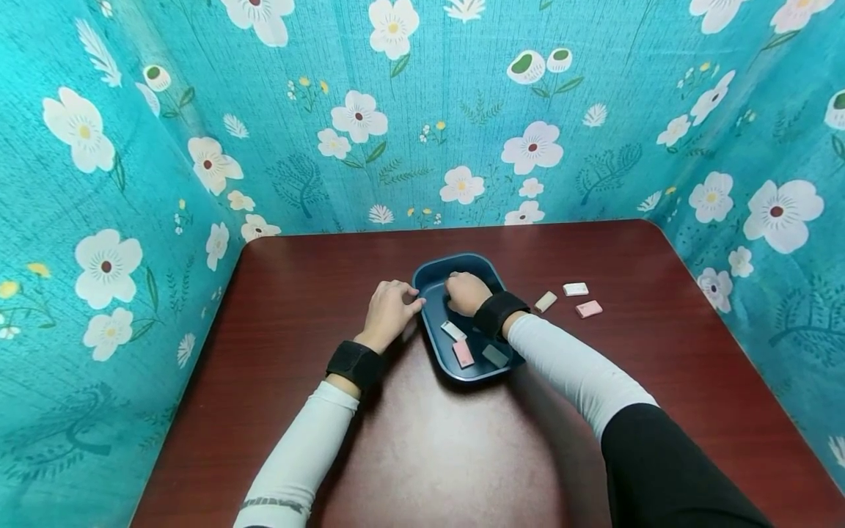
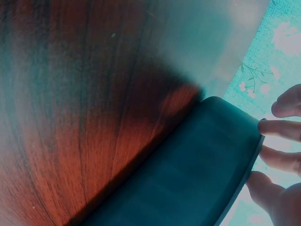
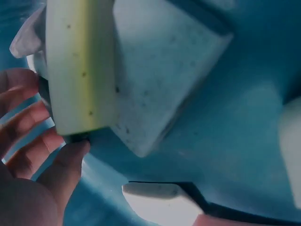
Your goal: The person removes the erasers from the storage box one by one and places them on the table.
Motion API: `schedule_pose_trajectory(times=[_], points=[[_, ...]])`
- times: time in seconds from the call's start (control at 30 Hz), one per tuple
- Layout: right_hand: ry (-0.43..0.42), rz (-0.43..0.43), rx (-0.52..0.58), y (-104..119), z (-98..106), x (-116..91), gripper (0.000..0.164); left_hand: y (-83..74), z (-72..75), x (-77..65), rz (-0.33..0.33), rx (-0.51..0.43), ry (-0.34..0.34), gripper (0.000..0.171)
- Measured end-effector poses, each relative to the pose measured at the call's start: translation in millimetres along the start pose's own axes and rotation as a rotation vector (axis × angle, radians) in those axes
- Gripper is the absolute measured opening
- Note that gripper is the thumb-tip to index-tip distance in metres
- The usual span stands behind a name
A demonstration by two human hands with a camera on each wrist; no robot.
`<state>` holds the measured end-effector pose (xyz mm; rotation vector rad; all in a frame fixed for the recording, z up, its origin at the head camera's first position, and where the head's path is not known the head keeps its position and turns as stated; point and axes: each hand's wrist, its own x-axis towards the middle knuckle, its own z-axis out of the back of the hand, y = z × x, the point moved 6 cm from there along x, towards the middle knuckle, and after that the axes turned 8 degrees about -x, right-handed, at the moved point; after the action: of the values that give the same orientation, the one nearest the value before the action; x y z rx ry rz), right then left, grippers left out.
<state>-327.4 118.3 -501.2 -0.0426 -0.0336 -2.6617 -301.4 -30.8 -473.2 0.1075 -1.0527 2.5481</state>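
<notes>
Presently, the right hand (image 1: 469, 293) is inside the dark blue rounded rectangular tray (image 1: 430, 277), towards its far end; the left hand (image 1: 388, 315) is at the left rim. The left fingers are apart, their tips touching the rim.

In the right wrist view, a pale yellow-green oblong block (image 3: 82, 80) lies immediately right of the right fingers, its long axis near vertical in that view and its lower end beside the thumb tip. The right fingers are bent, thumb opposed; whether they are clamped on this block or on the dark edge beneath cannot be determined. The right hand is the nearer to it. A pale blue-white flat block (image 3: 160, 80) appears alongside, set obliquely.

Nearer the tray's front edge: a small white block (image 1: 453, 331), a small pink block (image 1: 463, 353) just beside it, and a grey block (image 1: 495, 356) by the near right corner. Three further small blocks, cream (image 1: 545, 301), white (image 1: 576, 290) and pink (image 1: 589, 309), lie beyond the tray's right rim.
</notes>
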Motion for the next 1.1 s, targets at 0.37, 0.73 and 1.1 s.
schedule_pose_trajectory(times=[0.37,0.73,1.1], points=[[-0.019,-0.031,0.151,-6.2,56.1,-7.6,0.018,-5.6,-3.4,5.1,-0.005,-0.014,0.011,0.028],[-0.057,-0.122,0.198,-60.2,95.8,-33.4,0.018,-1.3,-6.0,0.4,-0.005,-0.022,-0.011,0.028],[0.01,-0.409,0.29,-152.8,71.6,-97.4,0.017,-1.6,-7.1,0.8,0.03,0.006,-0.013,0.028]])
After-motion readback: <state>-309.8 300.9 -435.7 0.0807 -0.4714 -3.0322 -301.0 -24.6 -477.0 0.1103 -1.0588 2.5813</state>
